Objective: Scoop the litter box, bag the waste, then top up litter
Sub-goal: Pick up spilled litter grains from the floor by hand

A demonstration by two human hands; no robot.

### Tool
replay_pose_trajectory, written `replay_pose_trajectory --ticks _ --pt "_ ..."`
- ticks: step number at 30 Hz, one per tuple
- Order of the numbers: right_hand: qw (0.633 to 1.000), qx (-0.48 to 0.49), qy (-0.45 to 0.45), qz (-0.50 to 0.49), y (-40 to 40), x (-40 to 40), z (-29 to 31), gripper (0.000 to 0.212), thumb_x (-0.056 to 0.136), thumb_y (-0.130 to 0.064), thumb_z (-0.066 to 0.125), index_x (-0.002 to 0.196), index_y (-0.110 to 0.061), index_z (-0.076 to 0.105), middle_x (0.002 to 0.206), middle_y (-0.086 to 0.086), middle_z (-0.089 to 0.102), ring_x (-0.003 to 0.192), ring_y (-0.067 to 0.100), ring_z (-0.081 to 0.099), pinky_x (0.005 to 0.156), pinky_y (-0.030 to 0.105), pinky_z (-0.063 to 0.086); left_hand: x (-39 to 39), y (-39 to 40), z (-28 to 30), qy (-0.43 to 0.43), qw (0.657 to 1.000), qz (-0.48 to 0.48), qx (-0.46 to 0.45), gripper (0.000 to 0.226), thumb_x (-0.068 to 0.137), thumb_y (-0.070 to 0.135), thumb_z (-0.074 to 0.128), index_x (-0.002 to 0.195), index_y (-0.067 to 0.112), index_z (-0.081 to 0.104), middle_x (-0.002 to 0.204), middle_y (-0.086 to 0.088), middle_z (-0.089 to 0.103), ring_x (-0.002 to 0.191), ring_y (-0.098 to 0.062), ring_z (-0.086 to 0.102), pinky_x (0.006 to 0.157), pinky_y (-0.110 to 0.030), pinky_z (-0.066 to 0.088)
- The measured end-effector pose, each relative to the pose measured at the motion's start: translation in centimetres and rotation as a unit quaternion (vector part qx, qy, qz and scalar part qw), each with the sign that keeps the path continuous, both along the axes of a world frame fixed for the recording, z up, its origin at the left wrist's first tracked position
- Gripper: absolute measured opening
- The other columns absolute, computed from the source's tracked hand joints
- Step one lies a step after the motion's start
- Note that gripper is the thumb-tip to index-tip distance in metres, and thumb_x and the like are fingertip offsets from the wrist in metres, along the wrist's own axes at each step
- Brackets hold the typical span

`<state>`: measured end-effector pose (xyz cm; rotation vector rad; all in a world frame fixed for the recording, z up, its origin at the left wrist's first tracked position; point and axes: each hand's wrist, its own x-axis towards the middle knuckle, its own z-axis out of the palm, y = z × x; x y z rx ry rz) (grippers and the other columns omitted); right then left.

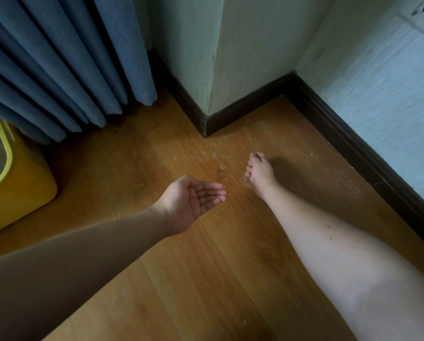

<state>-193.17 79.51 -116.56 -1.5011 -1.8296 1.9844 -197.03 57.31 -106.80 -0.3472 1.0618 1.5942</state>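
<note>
The wooden floor [206, 279] ran in warm brown planks up to a dark skirting board [243, 112] at the foot of the walls. A yellow litter box [21, 193] stood on it at the left edge, only partly in view, with grey litter inside. Scattered litter grains [222, 168] and pale dusty smears lay on the planks near the jutting wall corner, with finer specks trailing toward the near side. The hem of a blue curtain [70, 82] hung just at the boards.
</note>
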Motion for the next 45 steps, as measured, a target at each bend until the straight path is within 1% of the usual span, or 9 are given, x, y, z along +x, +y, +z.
replay_pose_trajectory --ticks 9,14,19,24,29,31,33,35,45 --pt "0.973 -0.200 0.067 -0.093 1.0 0.0 0.4 0.026 0.100 -0.021 0.037 0.076 -0.014 0.047 0.054 -0.002 0.033 0.044 0.011 0.025 0.044 0.025 0.020 -0.8 0.3 0.8 0.014 1.000 -0.016 -0.017 0.049 0.097 0.012 0.024 0.104 -0.013 0.065 0.100 -0.028 0.070 0.089 -0.031 0.071 0.080 -0.032 0.060" --pt "0.973 -0.215 0.044 -0.075 1.5 0.0 1.2 0.021 0.100 -0.031 0.045 0.092 -0.014 0.054 0.065 -0.002 0.050 0.053 0.010 0.044 0.051 0.021 0.036 -4.3 1.6 4.0 0.076 0.996 -0.037 -0.026 0.046 0.099 0.014 0.025 0.109 -0.011 0.063 0.103 -0.026 0.070 0.095 -0.031 0.071 0.078 -0.032 0.060" --pt "0.988 -0.147 0.036 -0.020 1.7 -1.1 1.3 0.014 0.101 -0.016 0.042 0.103 -0.012 0.055 0.092 -0.001 0.058 0.078 0.006 0.055 0.062 0.020 0.045 -5.3 4.5 6.8 0.086 0.995 -0.047 -0.011 0.046 0.096 0.013 0.027 0.111 -0.011 0.063 0.107 -0.025 0.070 0.100 -0.030 0.071 0.083 -0.032 0.059" --pt "0.941 -0.232 0.133 -0.206 3.2 -0.9 1.1 0.023 0.099 -0.011 0.034 0.101 -0.005 0.056 0.087 0.007 0.054 0.076 0.016 0.050 0.069 0.024 0.043 -4.4 5.3 7.4 0.079 0.996 -0.039 0.003 0.048 0.096 0.013 0.025 0.112 -0.010 0.064 0.107 -0.025 0.071 0.100 -0.030 0.071 0.085 -0.031 0.059" --pt "0.982 -0.104 0.030 -0.152 3.8 -1.3 1.3 0.030 0.102 -0.029 0.035 0.088 -0.013 0.056 0.073 -0.001 0.045 0.060 0.011 0.040 0.058 0.024 0.034 -3.1 3.8 6.6 0.053 0.998 -0.023 0.002 0.048 0.098 0.014 0.024 0.110 -0.011 0.064 0.107 -0.027 0.070 0.101 -0.032 0.070 0.086 -0.033 0.058" --pt "0.993 -0.008 -0.028 -0.111 3.8 -2.1 1.1 0.037 0.104 -0.034 0.030 0.105 -0.017 0.063 0.100 0.005 0.058 0.086 0.019 0.056 0.071 0.031 0.041 -2.9 3.1 6.8 0.047 0.999 -0.011 0.002 0.048 0.098 0.014 0.024 0.110 -0.012 0.064 0.107 -0.028 0.069 0.101 -0.033 0.070 0.085 -0.033 0.059" --pt "0.991 0.049 -0.051 -0.111 3.5 -3.0 0.9 0.042 0.105 -0.032 0.027 0.116 -0.015 0.064 0.126 0.010 0.056 0.116 0.029 0.054 0.086 0.034 0.041 -3.2 2.5 7.3 0.047 0.999 0.006 0.005 0.049 0.097 0.013 0.024 0.109 -0.013 0.064 0.106 -0.029 0.069 0.099 -0.033 0.071 0.085 -0.032 0.059" --pt "0.989 0.091 -0.075 -0.088 3.4 -3.6 0.6 0.038 0.104 -0.029 0.032 0.128 -0.013 0.057 0.135 0.010 0.053 0.124 0.029 0.051 0.091 0.033 0.042 -3.5 2.2 7.8 0.053 0.998 0.016 0.008 0.049 0.097 0.014 0.024 0.109 -0.012 0.064 0.106 -0.028 0.070 0.098 -0.032 0.071 0.085 -0.032 0.058" --pt "0.969 0.214 -0.122 0.026 3.6 -4.6 -0.6 0.024 0.094 -0.021 0.059 0.116 -0.013 0.061 0.117 0.010 0.063 0.105 0.024 0.060 0.059 0.018 0.041 -4.1 0.9 7.9 0.053 0.998 0.034 0.024 0.050 0.096 0.015 0.024 0.111 -0.013 0.063 0.108 -0.028 0.069 0.100 -0.033 0.070 0.087 -0.033 0.057"
